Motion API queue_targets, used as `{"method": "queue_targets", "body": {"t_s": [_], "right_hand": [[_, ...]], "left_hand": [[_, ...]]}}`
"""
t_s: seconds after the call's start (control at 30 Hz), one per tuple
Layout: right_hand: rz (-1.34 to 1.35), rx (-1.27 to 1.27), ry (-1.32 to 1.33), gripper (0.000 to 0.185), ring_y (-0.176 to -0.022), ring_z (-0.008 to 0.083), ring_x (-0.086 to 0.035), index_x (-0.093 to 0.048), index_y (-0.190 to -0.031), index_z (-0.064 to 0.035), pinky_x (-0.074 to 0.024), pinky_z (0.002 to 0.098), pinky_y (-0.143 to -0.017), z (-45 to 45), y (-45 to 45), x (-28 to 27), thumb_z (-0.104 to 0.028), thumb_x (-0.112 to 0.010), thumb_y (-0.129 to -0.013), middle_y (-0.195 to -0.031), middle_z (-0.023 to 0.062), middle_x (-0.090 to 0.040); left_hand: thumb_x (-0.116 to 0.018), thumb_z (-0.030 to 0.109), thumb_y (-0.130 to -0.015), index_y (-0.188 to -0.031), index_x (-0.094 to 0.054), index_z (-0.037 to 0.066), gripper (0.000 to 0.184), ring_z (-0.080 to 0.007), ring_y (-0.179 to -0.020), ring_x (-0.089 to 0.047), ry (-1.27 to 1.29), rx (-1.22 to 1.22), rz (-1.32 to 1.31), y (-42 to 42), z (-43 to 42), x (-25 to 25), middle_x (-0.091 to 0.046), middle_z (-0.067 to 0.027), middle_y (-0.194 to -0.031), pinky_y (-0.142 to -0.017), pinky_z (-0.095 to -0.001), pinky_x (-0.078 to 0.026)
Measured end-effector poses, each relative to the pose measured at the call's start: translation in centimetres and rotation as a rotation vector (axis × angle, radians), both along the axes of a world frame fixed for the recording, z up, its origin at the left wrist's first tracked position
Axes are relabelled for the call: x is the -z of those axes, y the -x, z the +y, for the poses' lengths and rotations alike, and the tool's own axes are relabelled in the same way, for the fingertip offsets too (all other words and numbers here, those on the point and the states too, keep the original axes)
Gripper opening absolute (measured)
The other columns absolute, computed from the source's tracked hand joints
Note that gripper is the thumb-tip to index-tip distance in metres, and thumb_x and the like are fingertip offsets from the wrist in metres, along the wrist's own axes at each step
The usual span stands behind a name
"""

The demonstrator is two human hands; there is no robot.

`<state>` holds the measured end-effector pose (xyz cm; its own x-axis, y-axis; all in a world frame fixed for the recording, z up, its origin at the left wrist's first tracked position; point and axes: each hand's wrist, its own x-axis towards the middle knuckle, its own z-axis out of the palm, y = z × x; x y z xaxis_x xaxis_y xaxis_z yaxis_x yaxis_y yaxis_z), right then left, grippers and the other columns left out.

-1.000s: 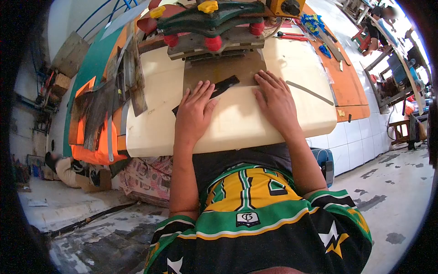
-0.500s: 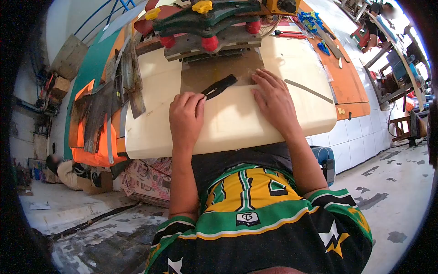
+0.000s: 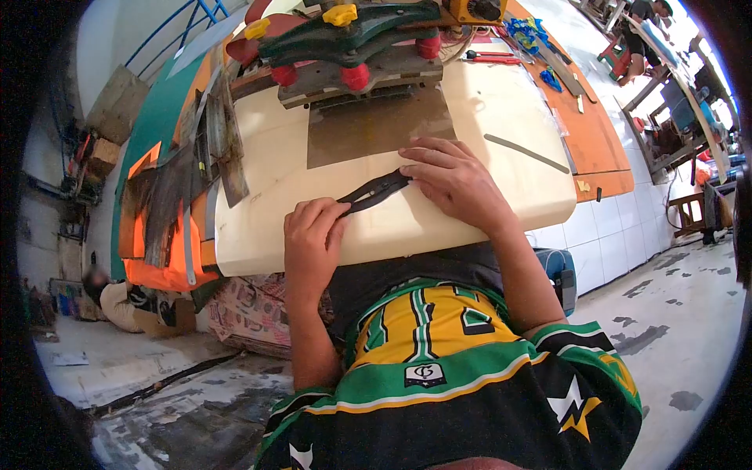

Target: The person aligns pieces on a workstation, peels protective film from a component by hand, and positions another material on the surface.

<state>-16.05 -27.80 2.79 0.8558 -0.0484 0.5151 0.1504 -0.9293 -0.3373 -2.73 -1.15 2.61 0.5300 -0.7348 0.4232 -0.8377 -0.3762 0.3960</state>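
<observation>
A narrow black strip (image 3: 376,190), wider at its middle and possibly a strap piece, stretches between my two hands over the cream work surface (image 3: 439,231). My left hand (image 3: 313,235) pinches its left end. At the other end, the fingers of my right hand (image 3: 458,184) close on the strip's tip. Just beyond it lies a brown translucent sheet (image 3: 337,141), its far edge under the press head (image 3: 352,74). Part of the strip's ends is hidden by my fingers.
Red rubber feet and yellow knobs (image 3: 341,15) mark the green clamp of the press. A thin grey strip (image 3: 525,153) lies to the right, near a red-handled tool (image 3: 492,57). Dark scrap strips (image 3: 168,192) pile up at left. Other people are in the background.
The black strip has come off the brown sheet toward me. My right hand has moved left and nearer, from resting on the surface to gripping the strip's right end.
</observation>
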Motion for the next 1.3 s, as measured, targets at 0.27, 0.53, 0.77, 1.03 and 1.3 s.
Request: {"method": "queue_targets", "body": {"t_s": [0.27, 0.53, 0.77, 1.03, 1.3], "right_hand": [[0.045, -0.061, 0.073, 0.026, -0.141, 0.0273, -0.060, -0.081, -0.121, -0.0127, -0.0466, 0.0455, -0.117, -0.3, -0.1, 0.4, -0.027, -0.074, -0.100, -0.134, 0.0023, -0.077], [0.052, -0.067, 0.002, 0.028, -0.136, 0.0247, -0.063, -0.082, -0.123, -0.0122, -0.0472, 0.0438, -0.115, -0.5, -0.2, 0.8, -0.028, -0.073, -0.101, -0.127, 0.0019, -0.079], [0.062, -0.025, -0.021, 0.025, -0.134, 0.0233, -0.066, -0.084, -0.120, -0.0134, -0.0475, 0.0433, -0.115, -0.2, -0.1, 0.5, -0.024, -0.076, -0.099, -0.127, -0.0001, -0.080], [0.086, -0.007, 0.011, 0.028, -0.132, 0.0250, -0.066, -0.083, -0.123, -0.0161, -0.0475, 0.0439, -0.116, -0.3, -0.3, 0.7, -0.031, -0.071, -0.103, -0.127, 0.0039, -0.079], [0.084, 0.022, 0.002, 0.024, -0.131, 0.0223, -0.068, -0.084, -0.121, -0.0161, -0.0463, 0.0417, -0.115, -0.1, -0.2, 0.5, -0.026, -0.073, -0.101, -0.127, 0.0028, -0.080]], "left_hand": [[-0.081, 0.017, -0.093, -0.116, -0.075, 0.005, 0.026, -0.0315, -0.109, -0.066, 0.095, 0.043, -0.039, 0.6, -5.1, 0.3, -0.070, -0.0094, -0.111, -0.093, -0.0459, -0.050], [-0.078, 0.016, -0.095, -0.107, -0.070, 0.004, 0.019, -0.0370, -0.108, -0.066, 0.070, 0.045, 0.049, 0.4, -7.1, 0.9, -0.068, -0.0127, -0.108, -0.097, -0.0491, -0.051], [-0.079, 0.012, -0.094, -0.103, -0.069, 0.004, 0.016, -0.0343, -0.104, -0.066, 0.095, 0.105, 0.075, -0.6, -6.6, 0.6, -0.066, -0.0114, -0.103, -0.093, -0.0482, -0.052], [-0.076, 0.008, -0.097, -0.102, -0.068, 0.001, 0.012, -0.0357, -0.094, -0.068, 0.109, 0.079, 0.213, -0.7, -6.2, 0.3, -0.068, -0.0141, -0.096, -0.086, -0.0472, -0.054], [-0.068, 0.009, -0.105, -0.124, -0.069, 0.005, 0.019, -0.0129, -0.085, -0.063, 0.142, -0.154, 0.594, -1.8, -2.5, -0.7, -0.068, -0.0036, -0.091, -0.083, -0.0319, -0.053]]}}
